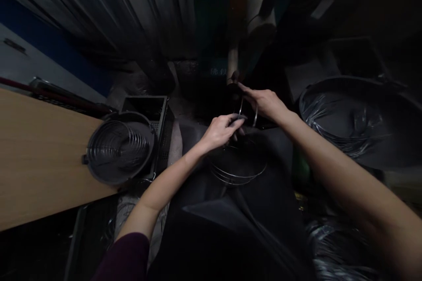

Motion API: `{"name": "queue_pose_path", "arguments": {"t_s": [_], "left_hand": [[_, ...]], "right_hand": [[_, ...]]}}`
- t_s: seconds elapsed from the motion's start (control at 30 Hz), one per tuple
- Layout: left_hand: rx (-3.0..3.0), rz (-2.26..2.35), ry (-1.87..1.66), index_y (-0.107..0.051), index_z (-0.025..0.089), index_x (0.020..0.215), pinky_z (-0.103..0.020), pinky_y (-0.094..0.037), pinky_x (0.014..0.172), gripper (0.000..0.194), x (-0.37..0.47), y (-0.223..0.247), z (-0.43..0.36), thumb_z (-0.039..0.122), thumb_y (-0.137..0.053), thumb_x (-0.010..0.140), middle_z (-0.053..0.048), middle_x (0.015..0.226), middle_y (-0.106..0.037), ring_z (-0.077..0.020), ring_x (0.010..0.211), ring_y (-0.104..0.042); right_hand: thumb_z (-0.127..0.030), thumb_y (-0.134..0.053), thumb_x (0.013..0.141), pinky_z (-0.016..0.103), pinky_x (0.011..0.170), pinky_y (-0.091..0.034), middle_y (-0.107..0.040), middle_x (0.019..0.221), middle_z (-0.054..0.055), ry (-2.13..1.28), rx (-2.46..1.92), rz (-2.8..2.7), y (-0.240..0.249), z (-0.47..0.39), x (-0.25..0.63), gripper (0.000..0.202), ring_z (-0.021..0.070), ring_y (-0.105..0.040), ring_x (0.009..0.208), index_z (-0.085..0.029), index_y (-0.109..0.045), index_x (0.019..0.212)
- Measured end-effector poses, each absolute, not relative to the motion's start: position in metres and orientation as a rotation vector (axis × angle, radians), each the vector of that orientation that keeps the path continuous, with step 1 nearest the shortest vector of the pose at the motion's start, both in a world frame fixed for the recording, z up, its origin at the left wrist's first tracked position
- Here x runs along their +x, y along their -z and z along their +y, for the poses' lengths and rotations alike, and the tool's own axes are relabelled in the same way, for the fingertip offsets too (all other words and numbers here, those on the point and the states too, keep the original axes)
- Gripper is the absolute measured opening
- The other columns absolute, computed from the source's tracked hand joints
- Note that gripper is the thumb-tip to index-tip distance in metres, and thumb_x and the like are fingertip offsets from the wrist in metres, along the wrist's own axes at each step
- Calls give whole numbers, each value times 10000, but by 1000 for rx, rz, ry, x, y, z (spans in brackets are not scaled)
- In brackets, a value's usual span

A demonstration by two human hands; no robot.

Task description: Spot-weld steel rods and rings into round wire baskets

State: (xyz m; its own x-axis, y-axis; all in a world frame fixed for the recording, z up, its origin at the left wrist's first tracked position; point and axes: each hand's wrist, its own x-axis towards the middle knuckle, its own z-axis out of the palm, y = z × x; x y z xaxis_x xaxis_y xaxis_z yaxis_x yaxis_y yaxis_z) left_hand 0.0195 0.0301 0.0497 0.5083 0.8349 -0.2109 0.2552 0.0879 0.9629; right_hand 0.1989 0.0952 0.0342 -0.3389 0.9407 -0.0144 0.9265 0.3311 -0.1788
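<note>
A round frame of thin metal wire [237,180] rests over the dark cloth on my lap, its rings one above the other. My left hand [222,131] is closed on the upper part of this frame, thumb and fingers pinched together. Higher and to the right, my right hand [262,101] reaches to the end of a machine's narrow pale rod [232,65]. A curved wire hangs below its fingers, which look closed on it. Deep shadow hides the fingertips and the exact contact with the rod.
At left, a dark round tub [121,147] holds several wire rings beside a black perforated crate [165,118] and a wooden board [42,153]. A wide basin [395,140] with wire pieces stands at right. More wire bundles [343,246] lie lower right.
</note>
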Motion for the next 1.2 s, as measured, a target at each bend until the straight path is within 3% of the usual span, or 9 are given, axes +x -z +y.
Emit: {"name": "queue_pose_path", "arguments": {"t_s": [0.17,0.23,0.37,0.5,0.6,0.77,0.9,1.03,1.2], "left_hand": [[1155,755,-547,-595,76,977,-185,-440,527,219,19,-50,37,256,-568,855,-53,752,-655,-58,508,-560],[1115,731,-583,-593,71,913,-180,-426,506,240,22,-46,42,285,-634,813,-45,735,-648,-41,476,-527],[1100,801,-661,-600,81,856,-181,-390,480,291,30,-34,54,315,-720,731,24,625,-566,-19,434,-444],[1275,827,-698,-622,98,922,-241,-469,642,283,25,-33,54,347,-650,789,-13,741,-607,-80,611,-553],[1597,930,-762,-587,142,1113,-322,-471,828,341,-5,-31,25,367,-541,862,-69,977,-628,-175,902,-596],[2371,951,-396,-387,211,1373,-522,-276,1044,617,-55,28,-53,245,-576,787,-147,1355,-420,-313,1259,-368],[2520,1132,-419,-462,241,1331,-505,-275,1015,581,-43,67,-52,336,-577,769,-113,1189,-494,-291,1101,-439],[2559,1075,-537,-300,192,1439,-430,-356,886,784,-28,44,-3,389,-554,723,-109,1078,-511,-278,970,-463],[2498,1058,-908,-353,152,1396,-406,-350,837,771,-23,18,32,456,-532,711,-111,1036,-552,-266,920,-487]], "right_hand": [[-269,-396,925,380,759,-476,-643,1088,164,-237,-1827,-2311,-31,80,203,549,298,-622,911,-138,-318,1452],[-284,-413,911,419,819,-472,-637,1101,173,-311,-1809,-2168,-31,57,208,514,310,-612,955,-117,-419,1397],[-402,-592,822,407,811,-510,-680,998,92,-1148,-1495,-1898,-25,-2,206,389,274,-628,920,-200,-647,1150],[-533,-678,713,360,667,-536,-680,758,52,-1697,-1413,-1481,-15,-29,175,419,227,-633,731,-171,-698,921],[-600,-703,646,305,593,-516,-656,674,41,-1682,-1449,-1316,-18,-23,162,452,183,-608,623,-161,-668,747],[-592,-727,641,247,481,-462,-617,632,40,-1618,-1499,-1238,-37,-14,173,453,130,-555,512,-160,-633,737],[-580,-763,599,227,435,-413,-600,627,24,-1528,-1503,-1169,-39,-14,170,454,101,-495,470,-176,-607,737],[-514,-812,562,200,369,-321,-539,571,-26,-1440,-1472,-1021,-37,-1,166,454,65,-391,410,-193,-573,776],[-465,-837,534,184,330,-234,-492,557,-49,-1438,-1387,-904,-52,37,172,464,44,-334,384,-189,-545,767]]}}
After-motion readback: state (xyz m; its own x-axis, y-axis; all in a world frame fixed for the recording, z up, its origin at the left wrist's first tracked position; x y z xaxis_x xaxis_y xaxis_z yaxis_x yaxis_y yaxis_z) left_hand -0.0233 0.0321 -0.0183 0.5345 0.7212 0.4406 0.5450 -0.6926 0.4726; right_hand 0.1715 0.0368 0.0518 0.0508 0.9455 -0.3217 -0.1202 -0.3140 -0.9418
